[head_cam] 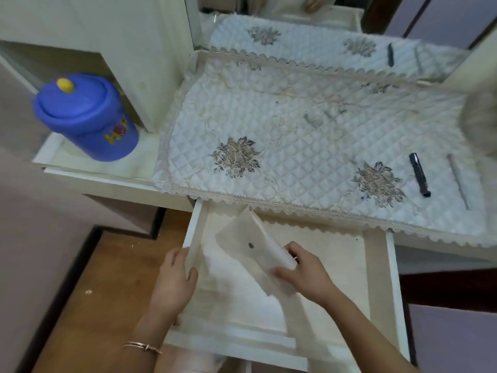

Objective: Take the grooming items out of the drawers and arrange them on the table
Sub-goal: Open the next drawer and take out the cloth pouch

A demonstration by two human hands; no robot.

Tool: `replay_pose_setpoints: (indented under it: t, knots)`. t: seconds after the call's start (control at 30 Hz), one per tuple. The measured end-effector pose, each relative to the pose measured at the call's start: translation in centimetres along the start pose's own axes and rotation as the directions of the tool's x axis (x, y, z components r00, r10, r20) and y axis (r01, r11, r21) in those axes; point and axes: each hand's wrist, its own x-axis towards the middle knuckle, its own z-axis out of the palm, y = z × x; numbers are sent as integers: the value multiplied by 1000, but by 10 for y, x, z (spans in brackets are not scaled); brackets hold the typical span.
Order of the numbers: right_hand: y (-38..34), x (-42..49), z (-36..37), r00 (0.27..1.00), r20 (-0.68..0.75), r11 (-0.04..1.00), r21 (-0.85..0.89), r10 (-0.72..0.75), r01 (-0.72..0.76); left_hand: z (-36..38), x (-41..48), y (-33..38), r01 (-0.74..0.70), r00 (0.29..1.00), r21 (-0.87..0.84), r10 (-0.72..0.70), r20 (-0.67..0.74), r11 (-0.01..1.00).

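Observation:
A white drawer (377,270) stands pulled out below the table. Inside it lies a cream liner sheet (250,238), folded up and lifted off the drawer floor. My left hand (174,281) grips the sheet's left edge by the drawer's left wall. My right hand (304,270) pinches the raised fold near the middle of the drawer. On the quilted table cover (295,135), at the right, lie a black tube-shaped grooming item (419,175) and a thin pale stick-like item (458,181), side by side and apart.
A blue lidded container (88,117) with a yellow knob stands on the lower shelf at left. A mirror (309,30) behind the table reflects the cover. Wooden floor (102,292) lies below left. A blurred pale object (481,122) sits at the right edge.

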Motion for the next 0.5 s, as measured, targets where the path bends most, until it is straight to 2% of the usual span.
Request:
replay_pose_setpoints:
  t: [0.1,0.2,0.3,0.4,0.47,0.5]
  knots:
    - [-33,18,-25,997,-54,987,141,-63,70,1,3,1,40,999,-32,-40,7,999]
    - [-64,58,-48,970,-227,960,244,-81,137,3,4,-1,72,997,-48,-72,3,996]
    - [-83,109,-64,915,-401,971,198,-42,132,4,7,0,76,997,-45,-77,-15,996]
    - [-85,147,-68,884,-465,976,209,41,65,5,8,1,74,997,-17,-75,-28,997]
    - [-81,156,-65,870,-491,993,121,46,16,5,8,2,77,997,-3,-77,-31,997]
    - [-78,157,-63,860,-510,1000,22,21,-11,5,8,2,79,996,-4,-79,-33,997]
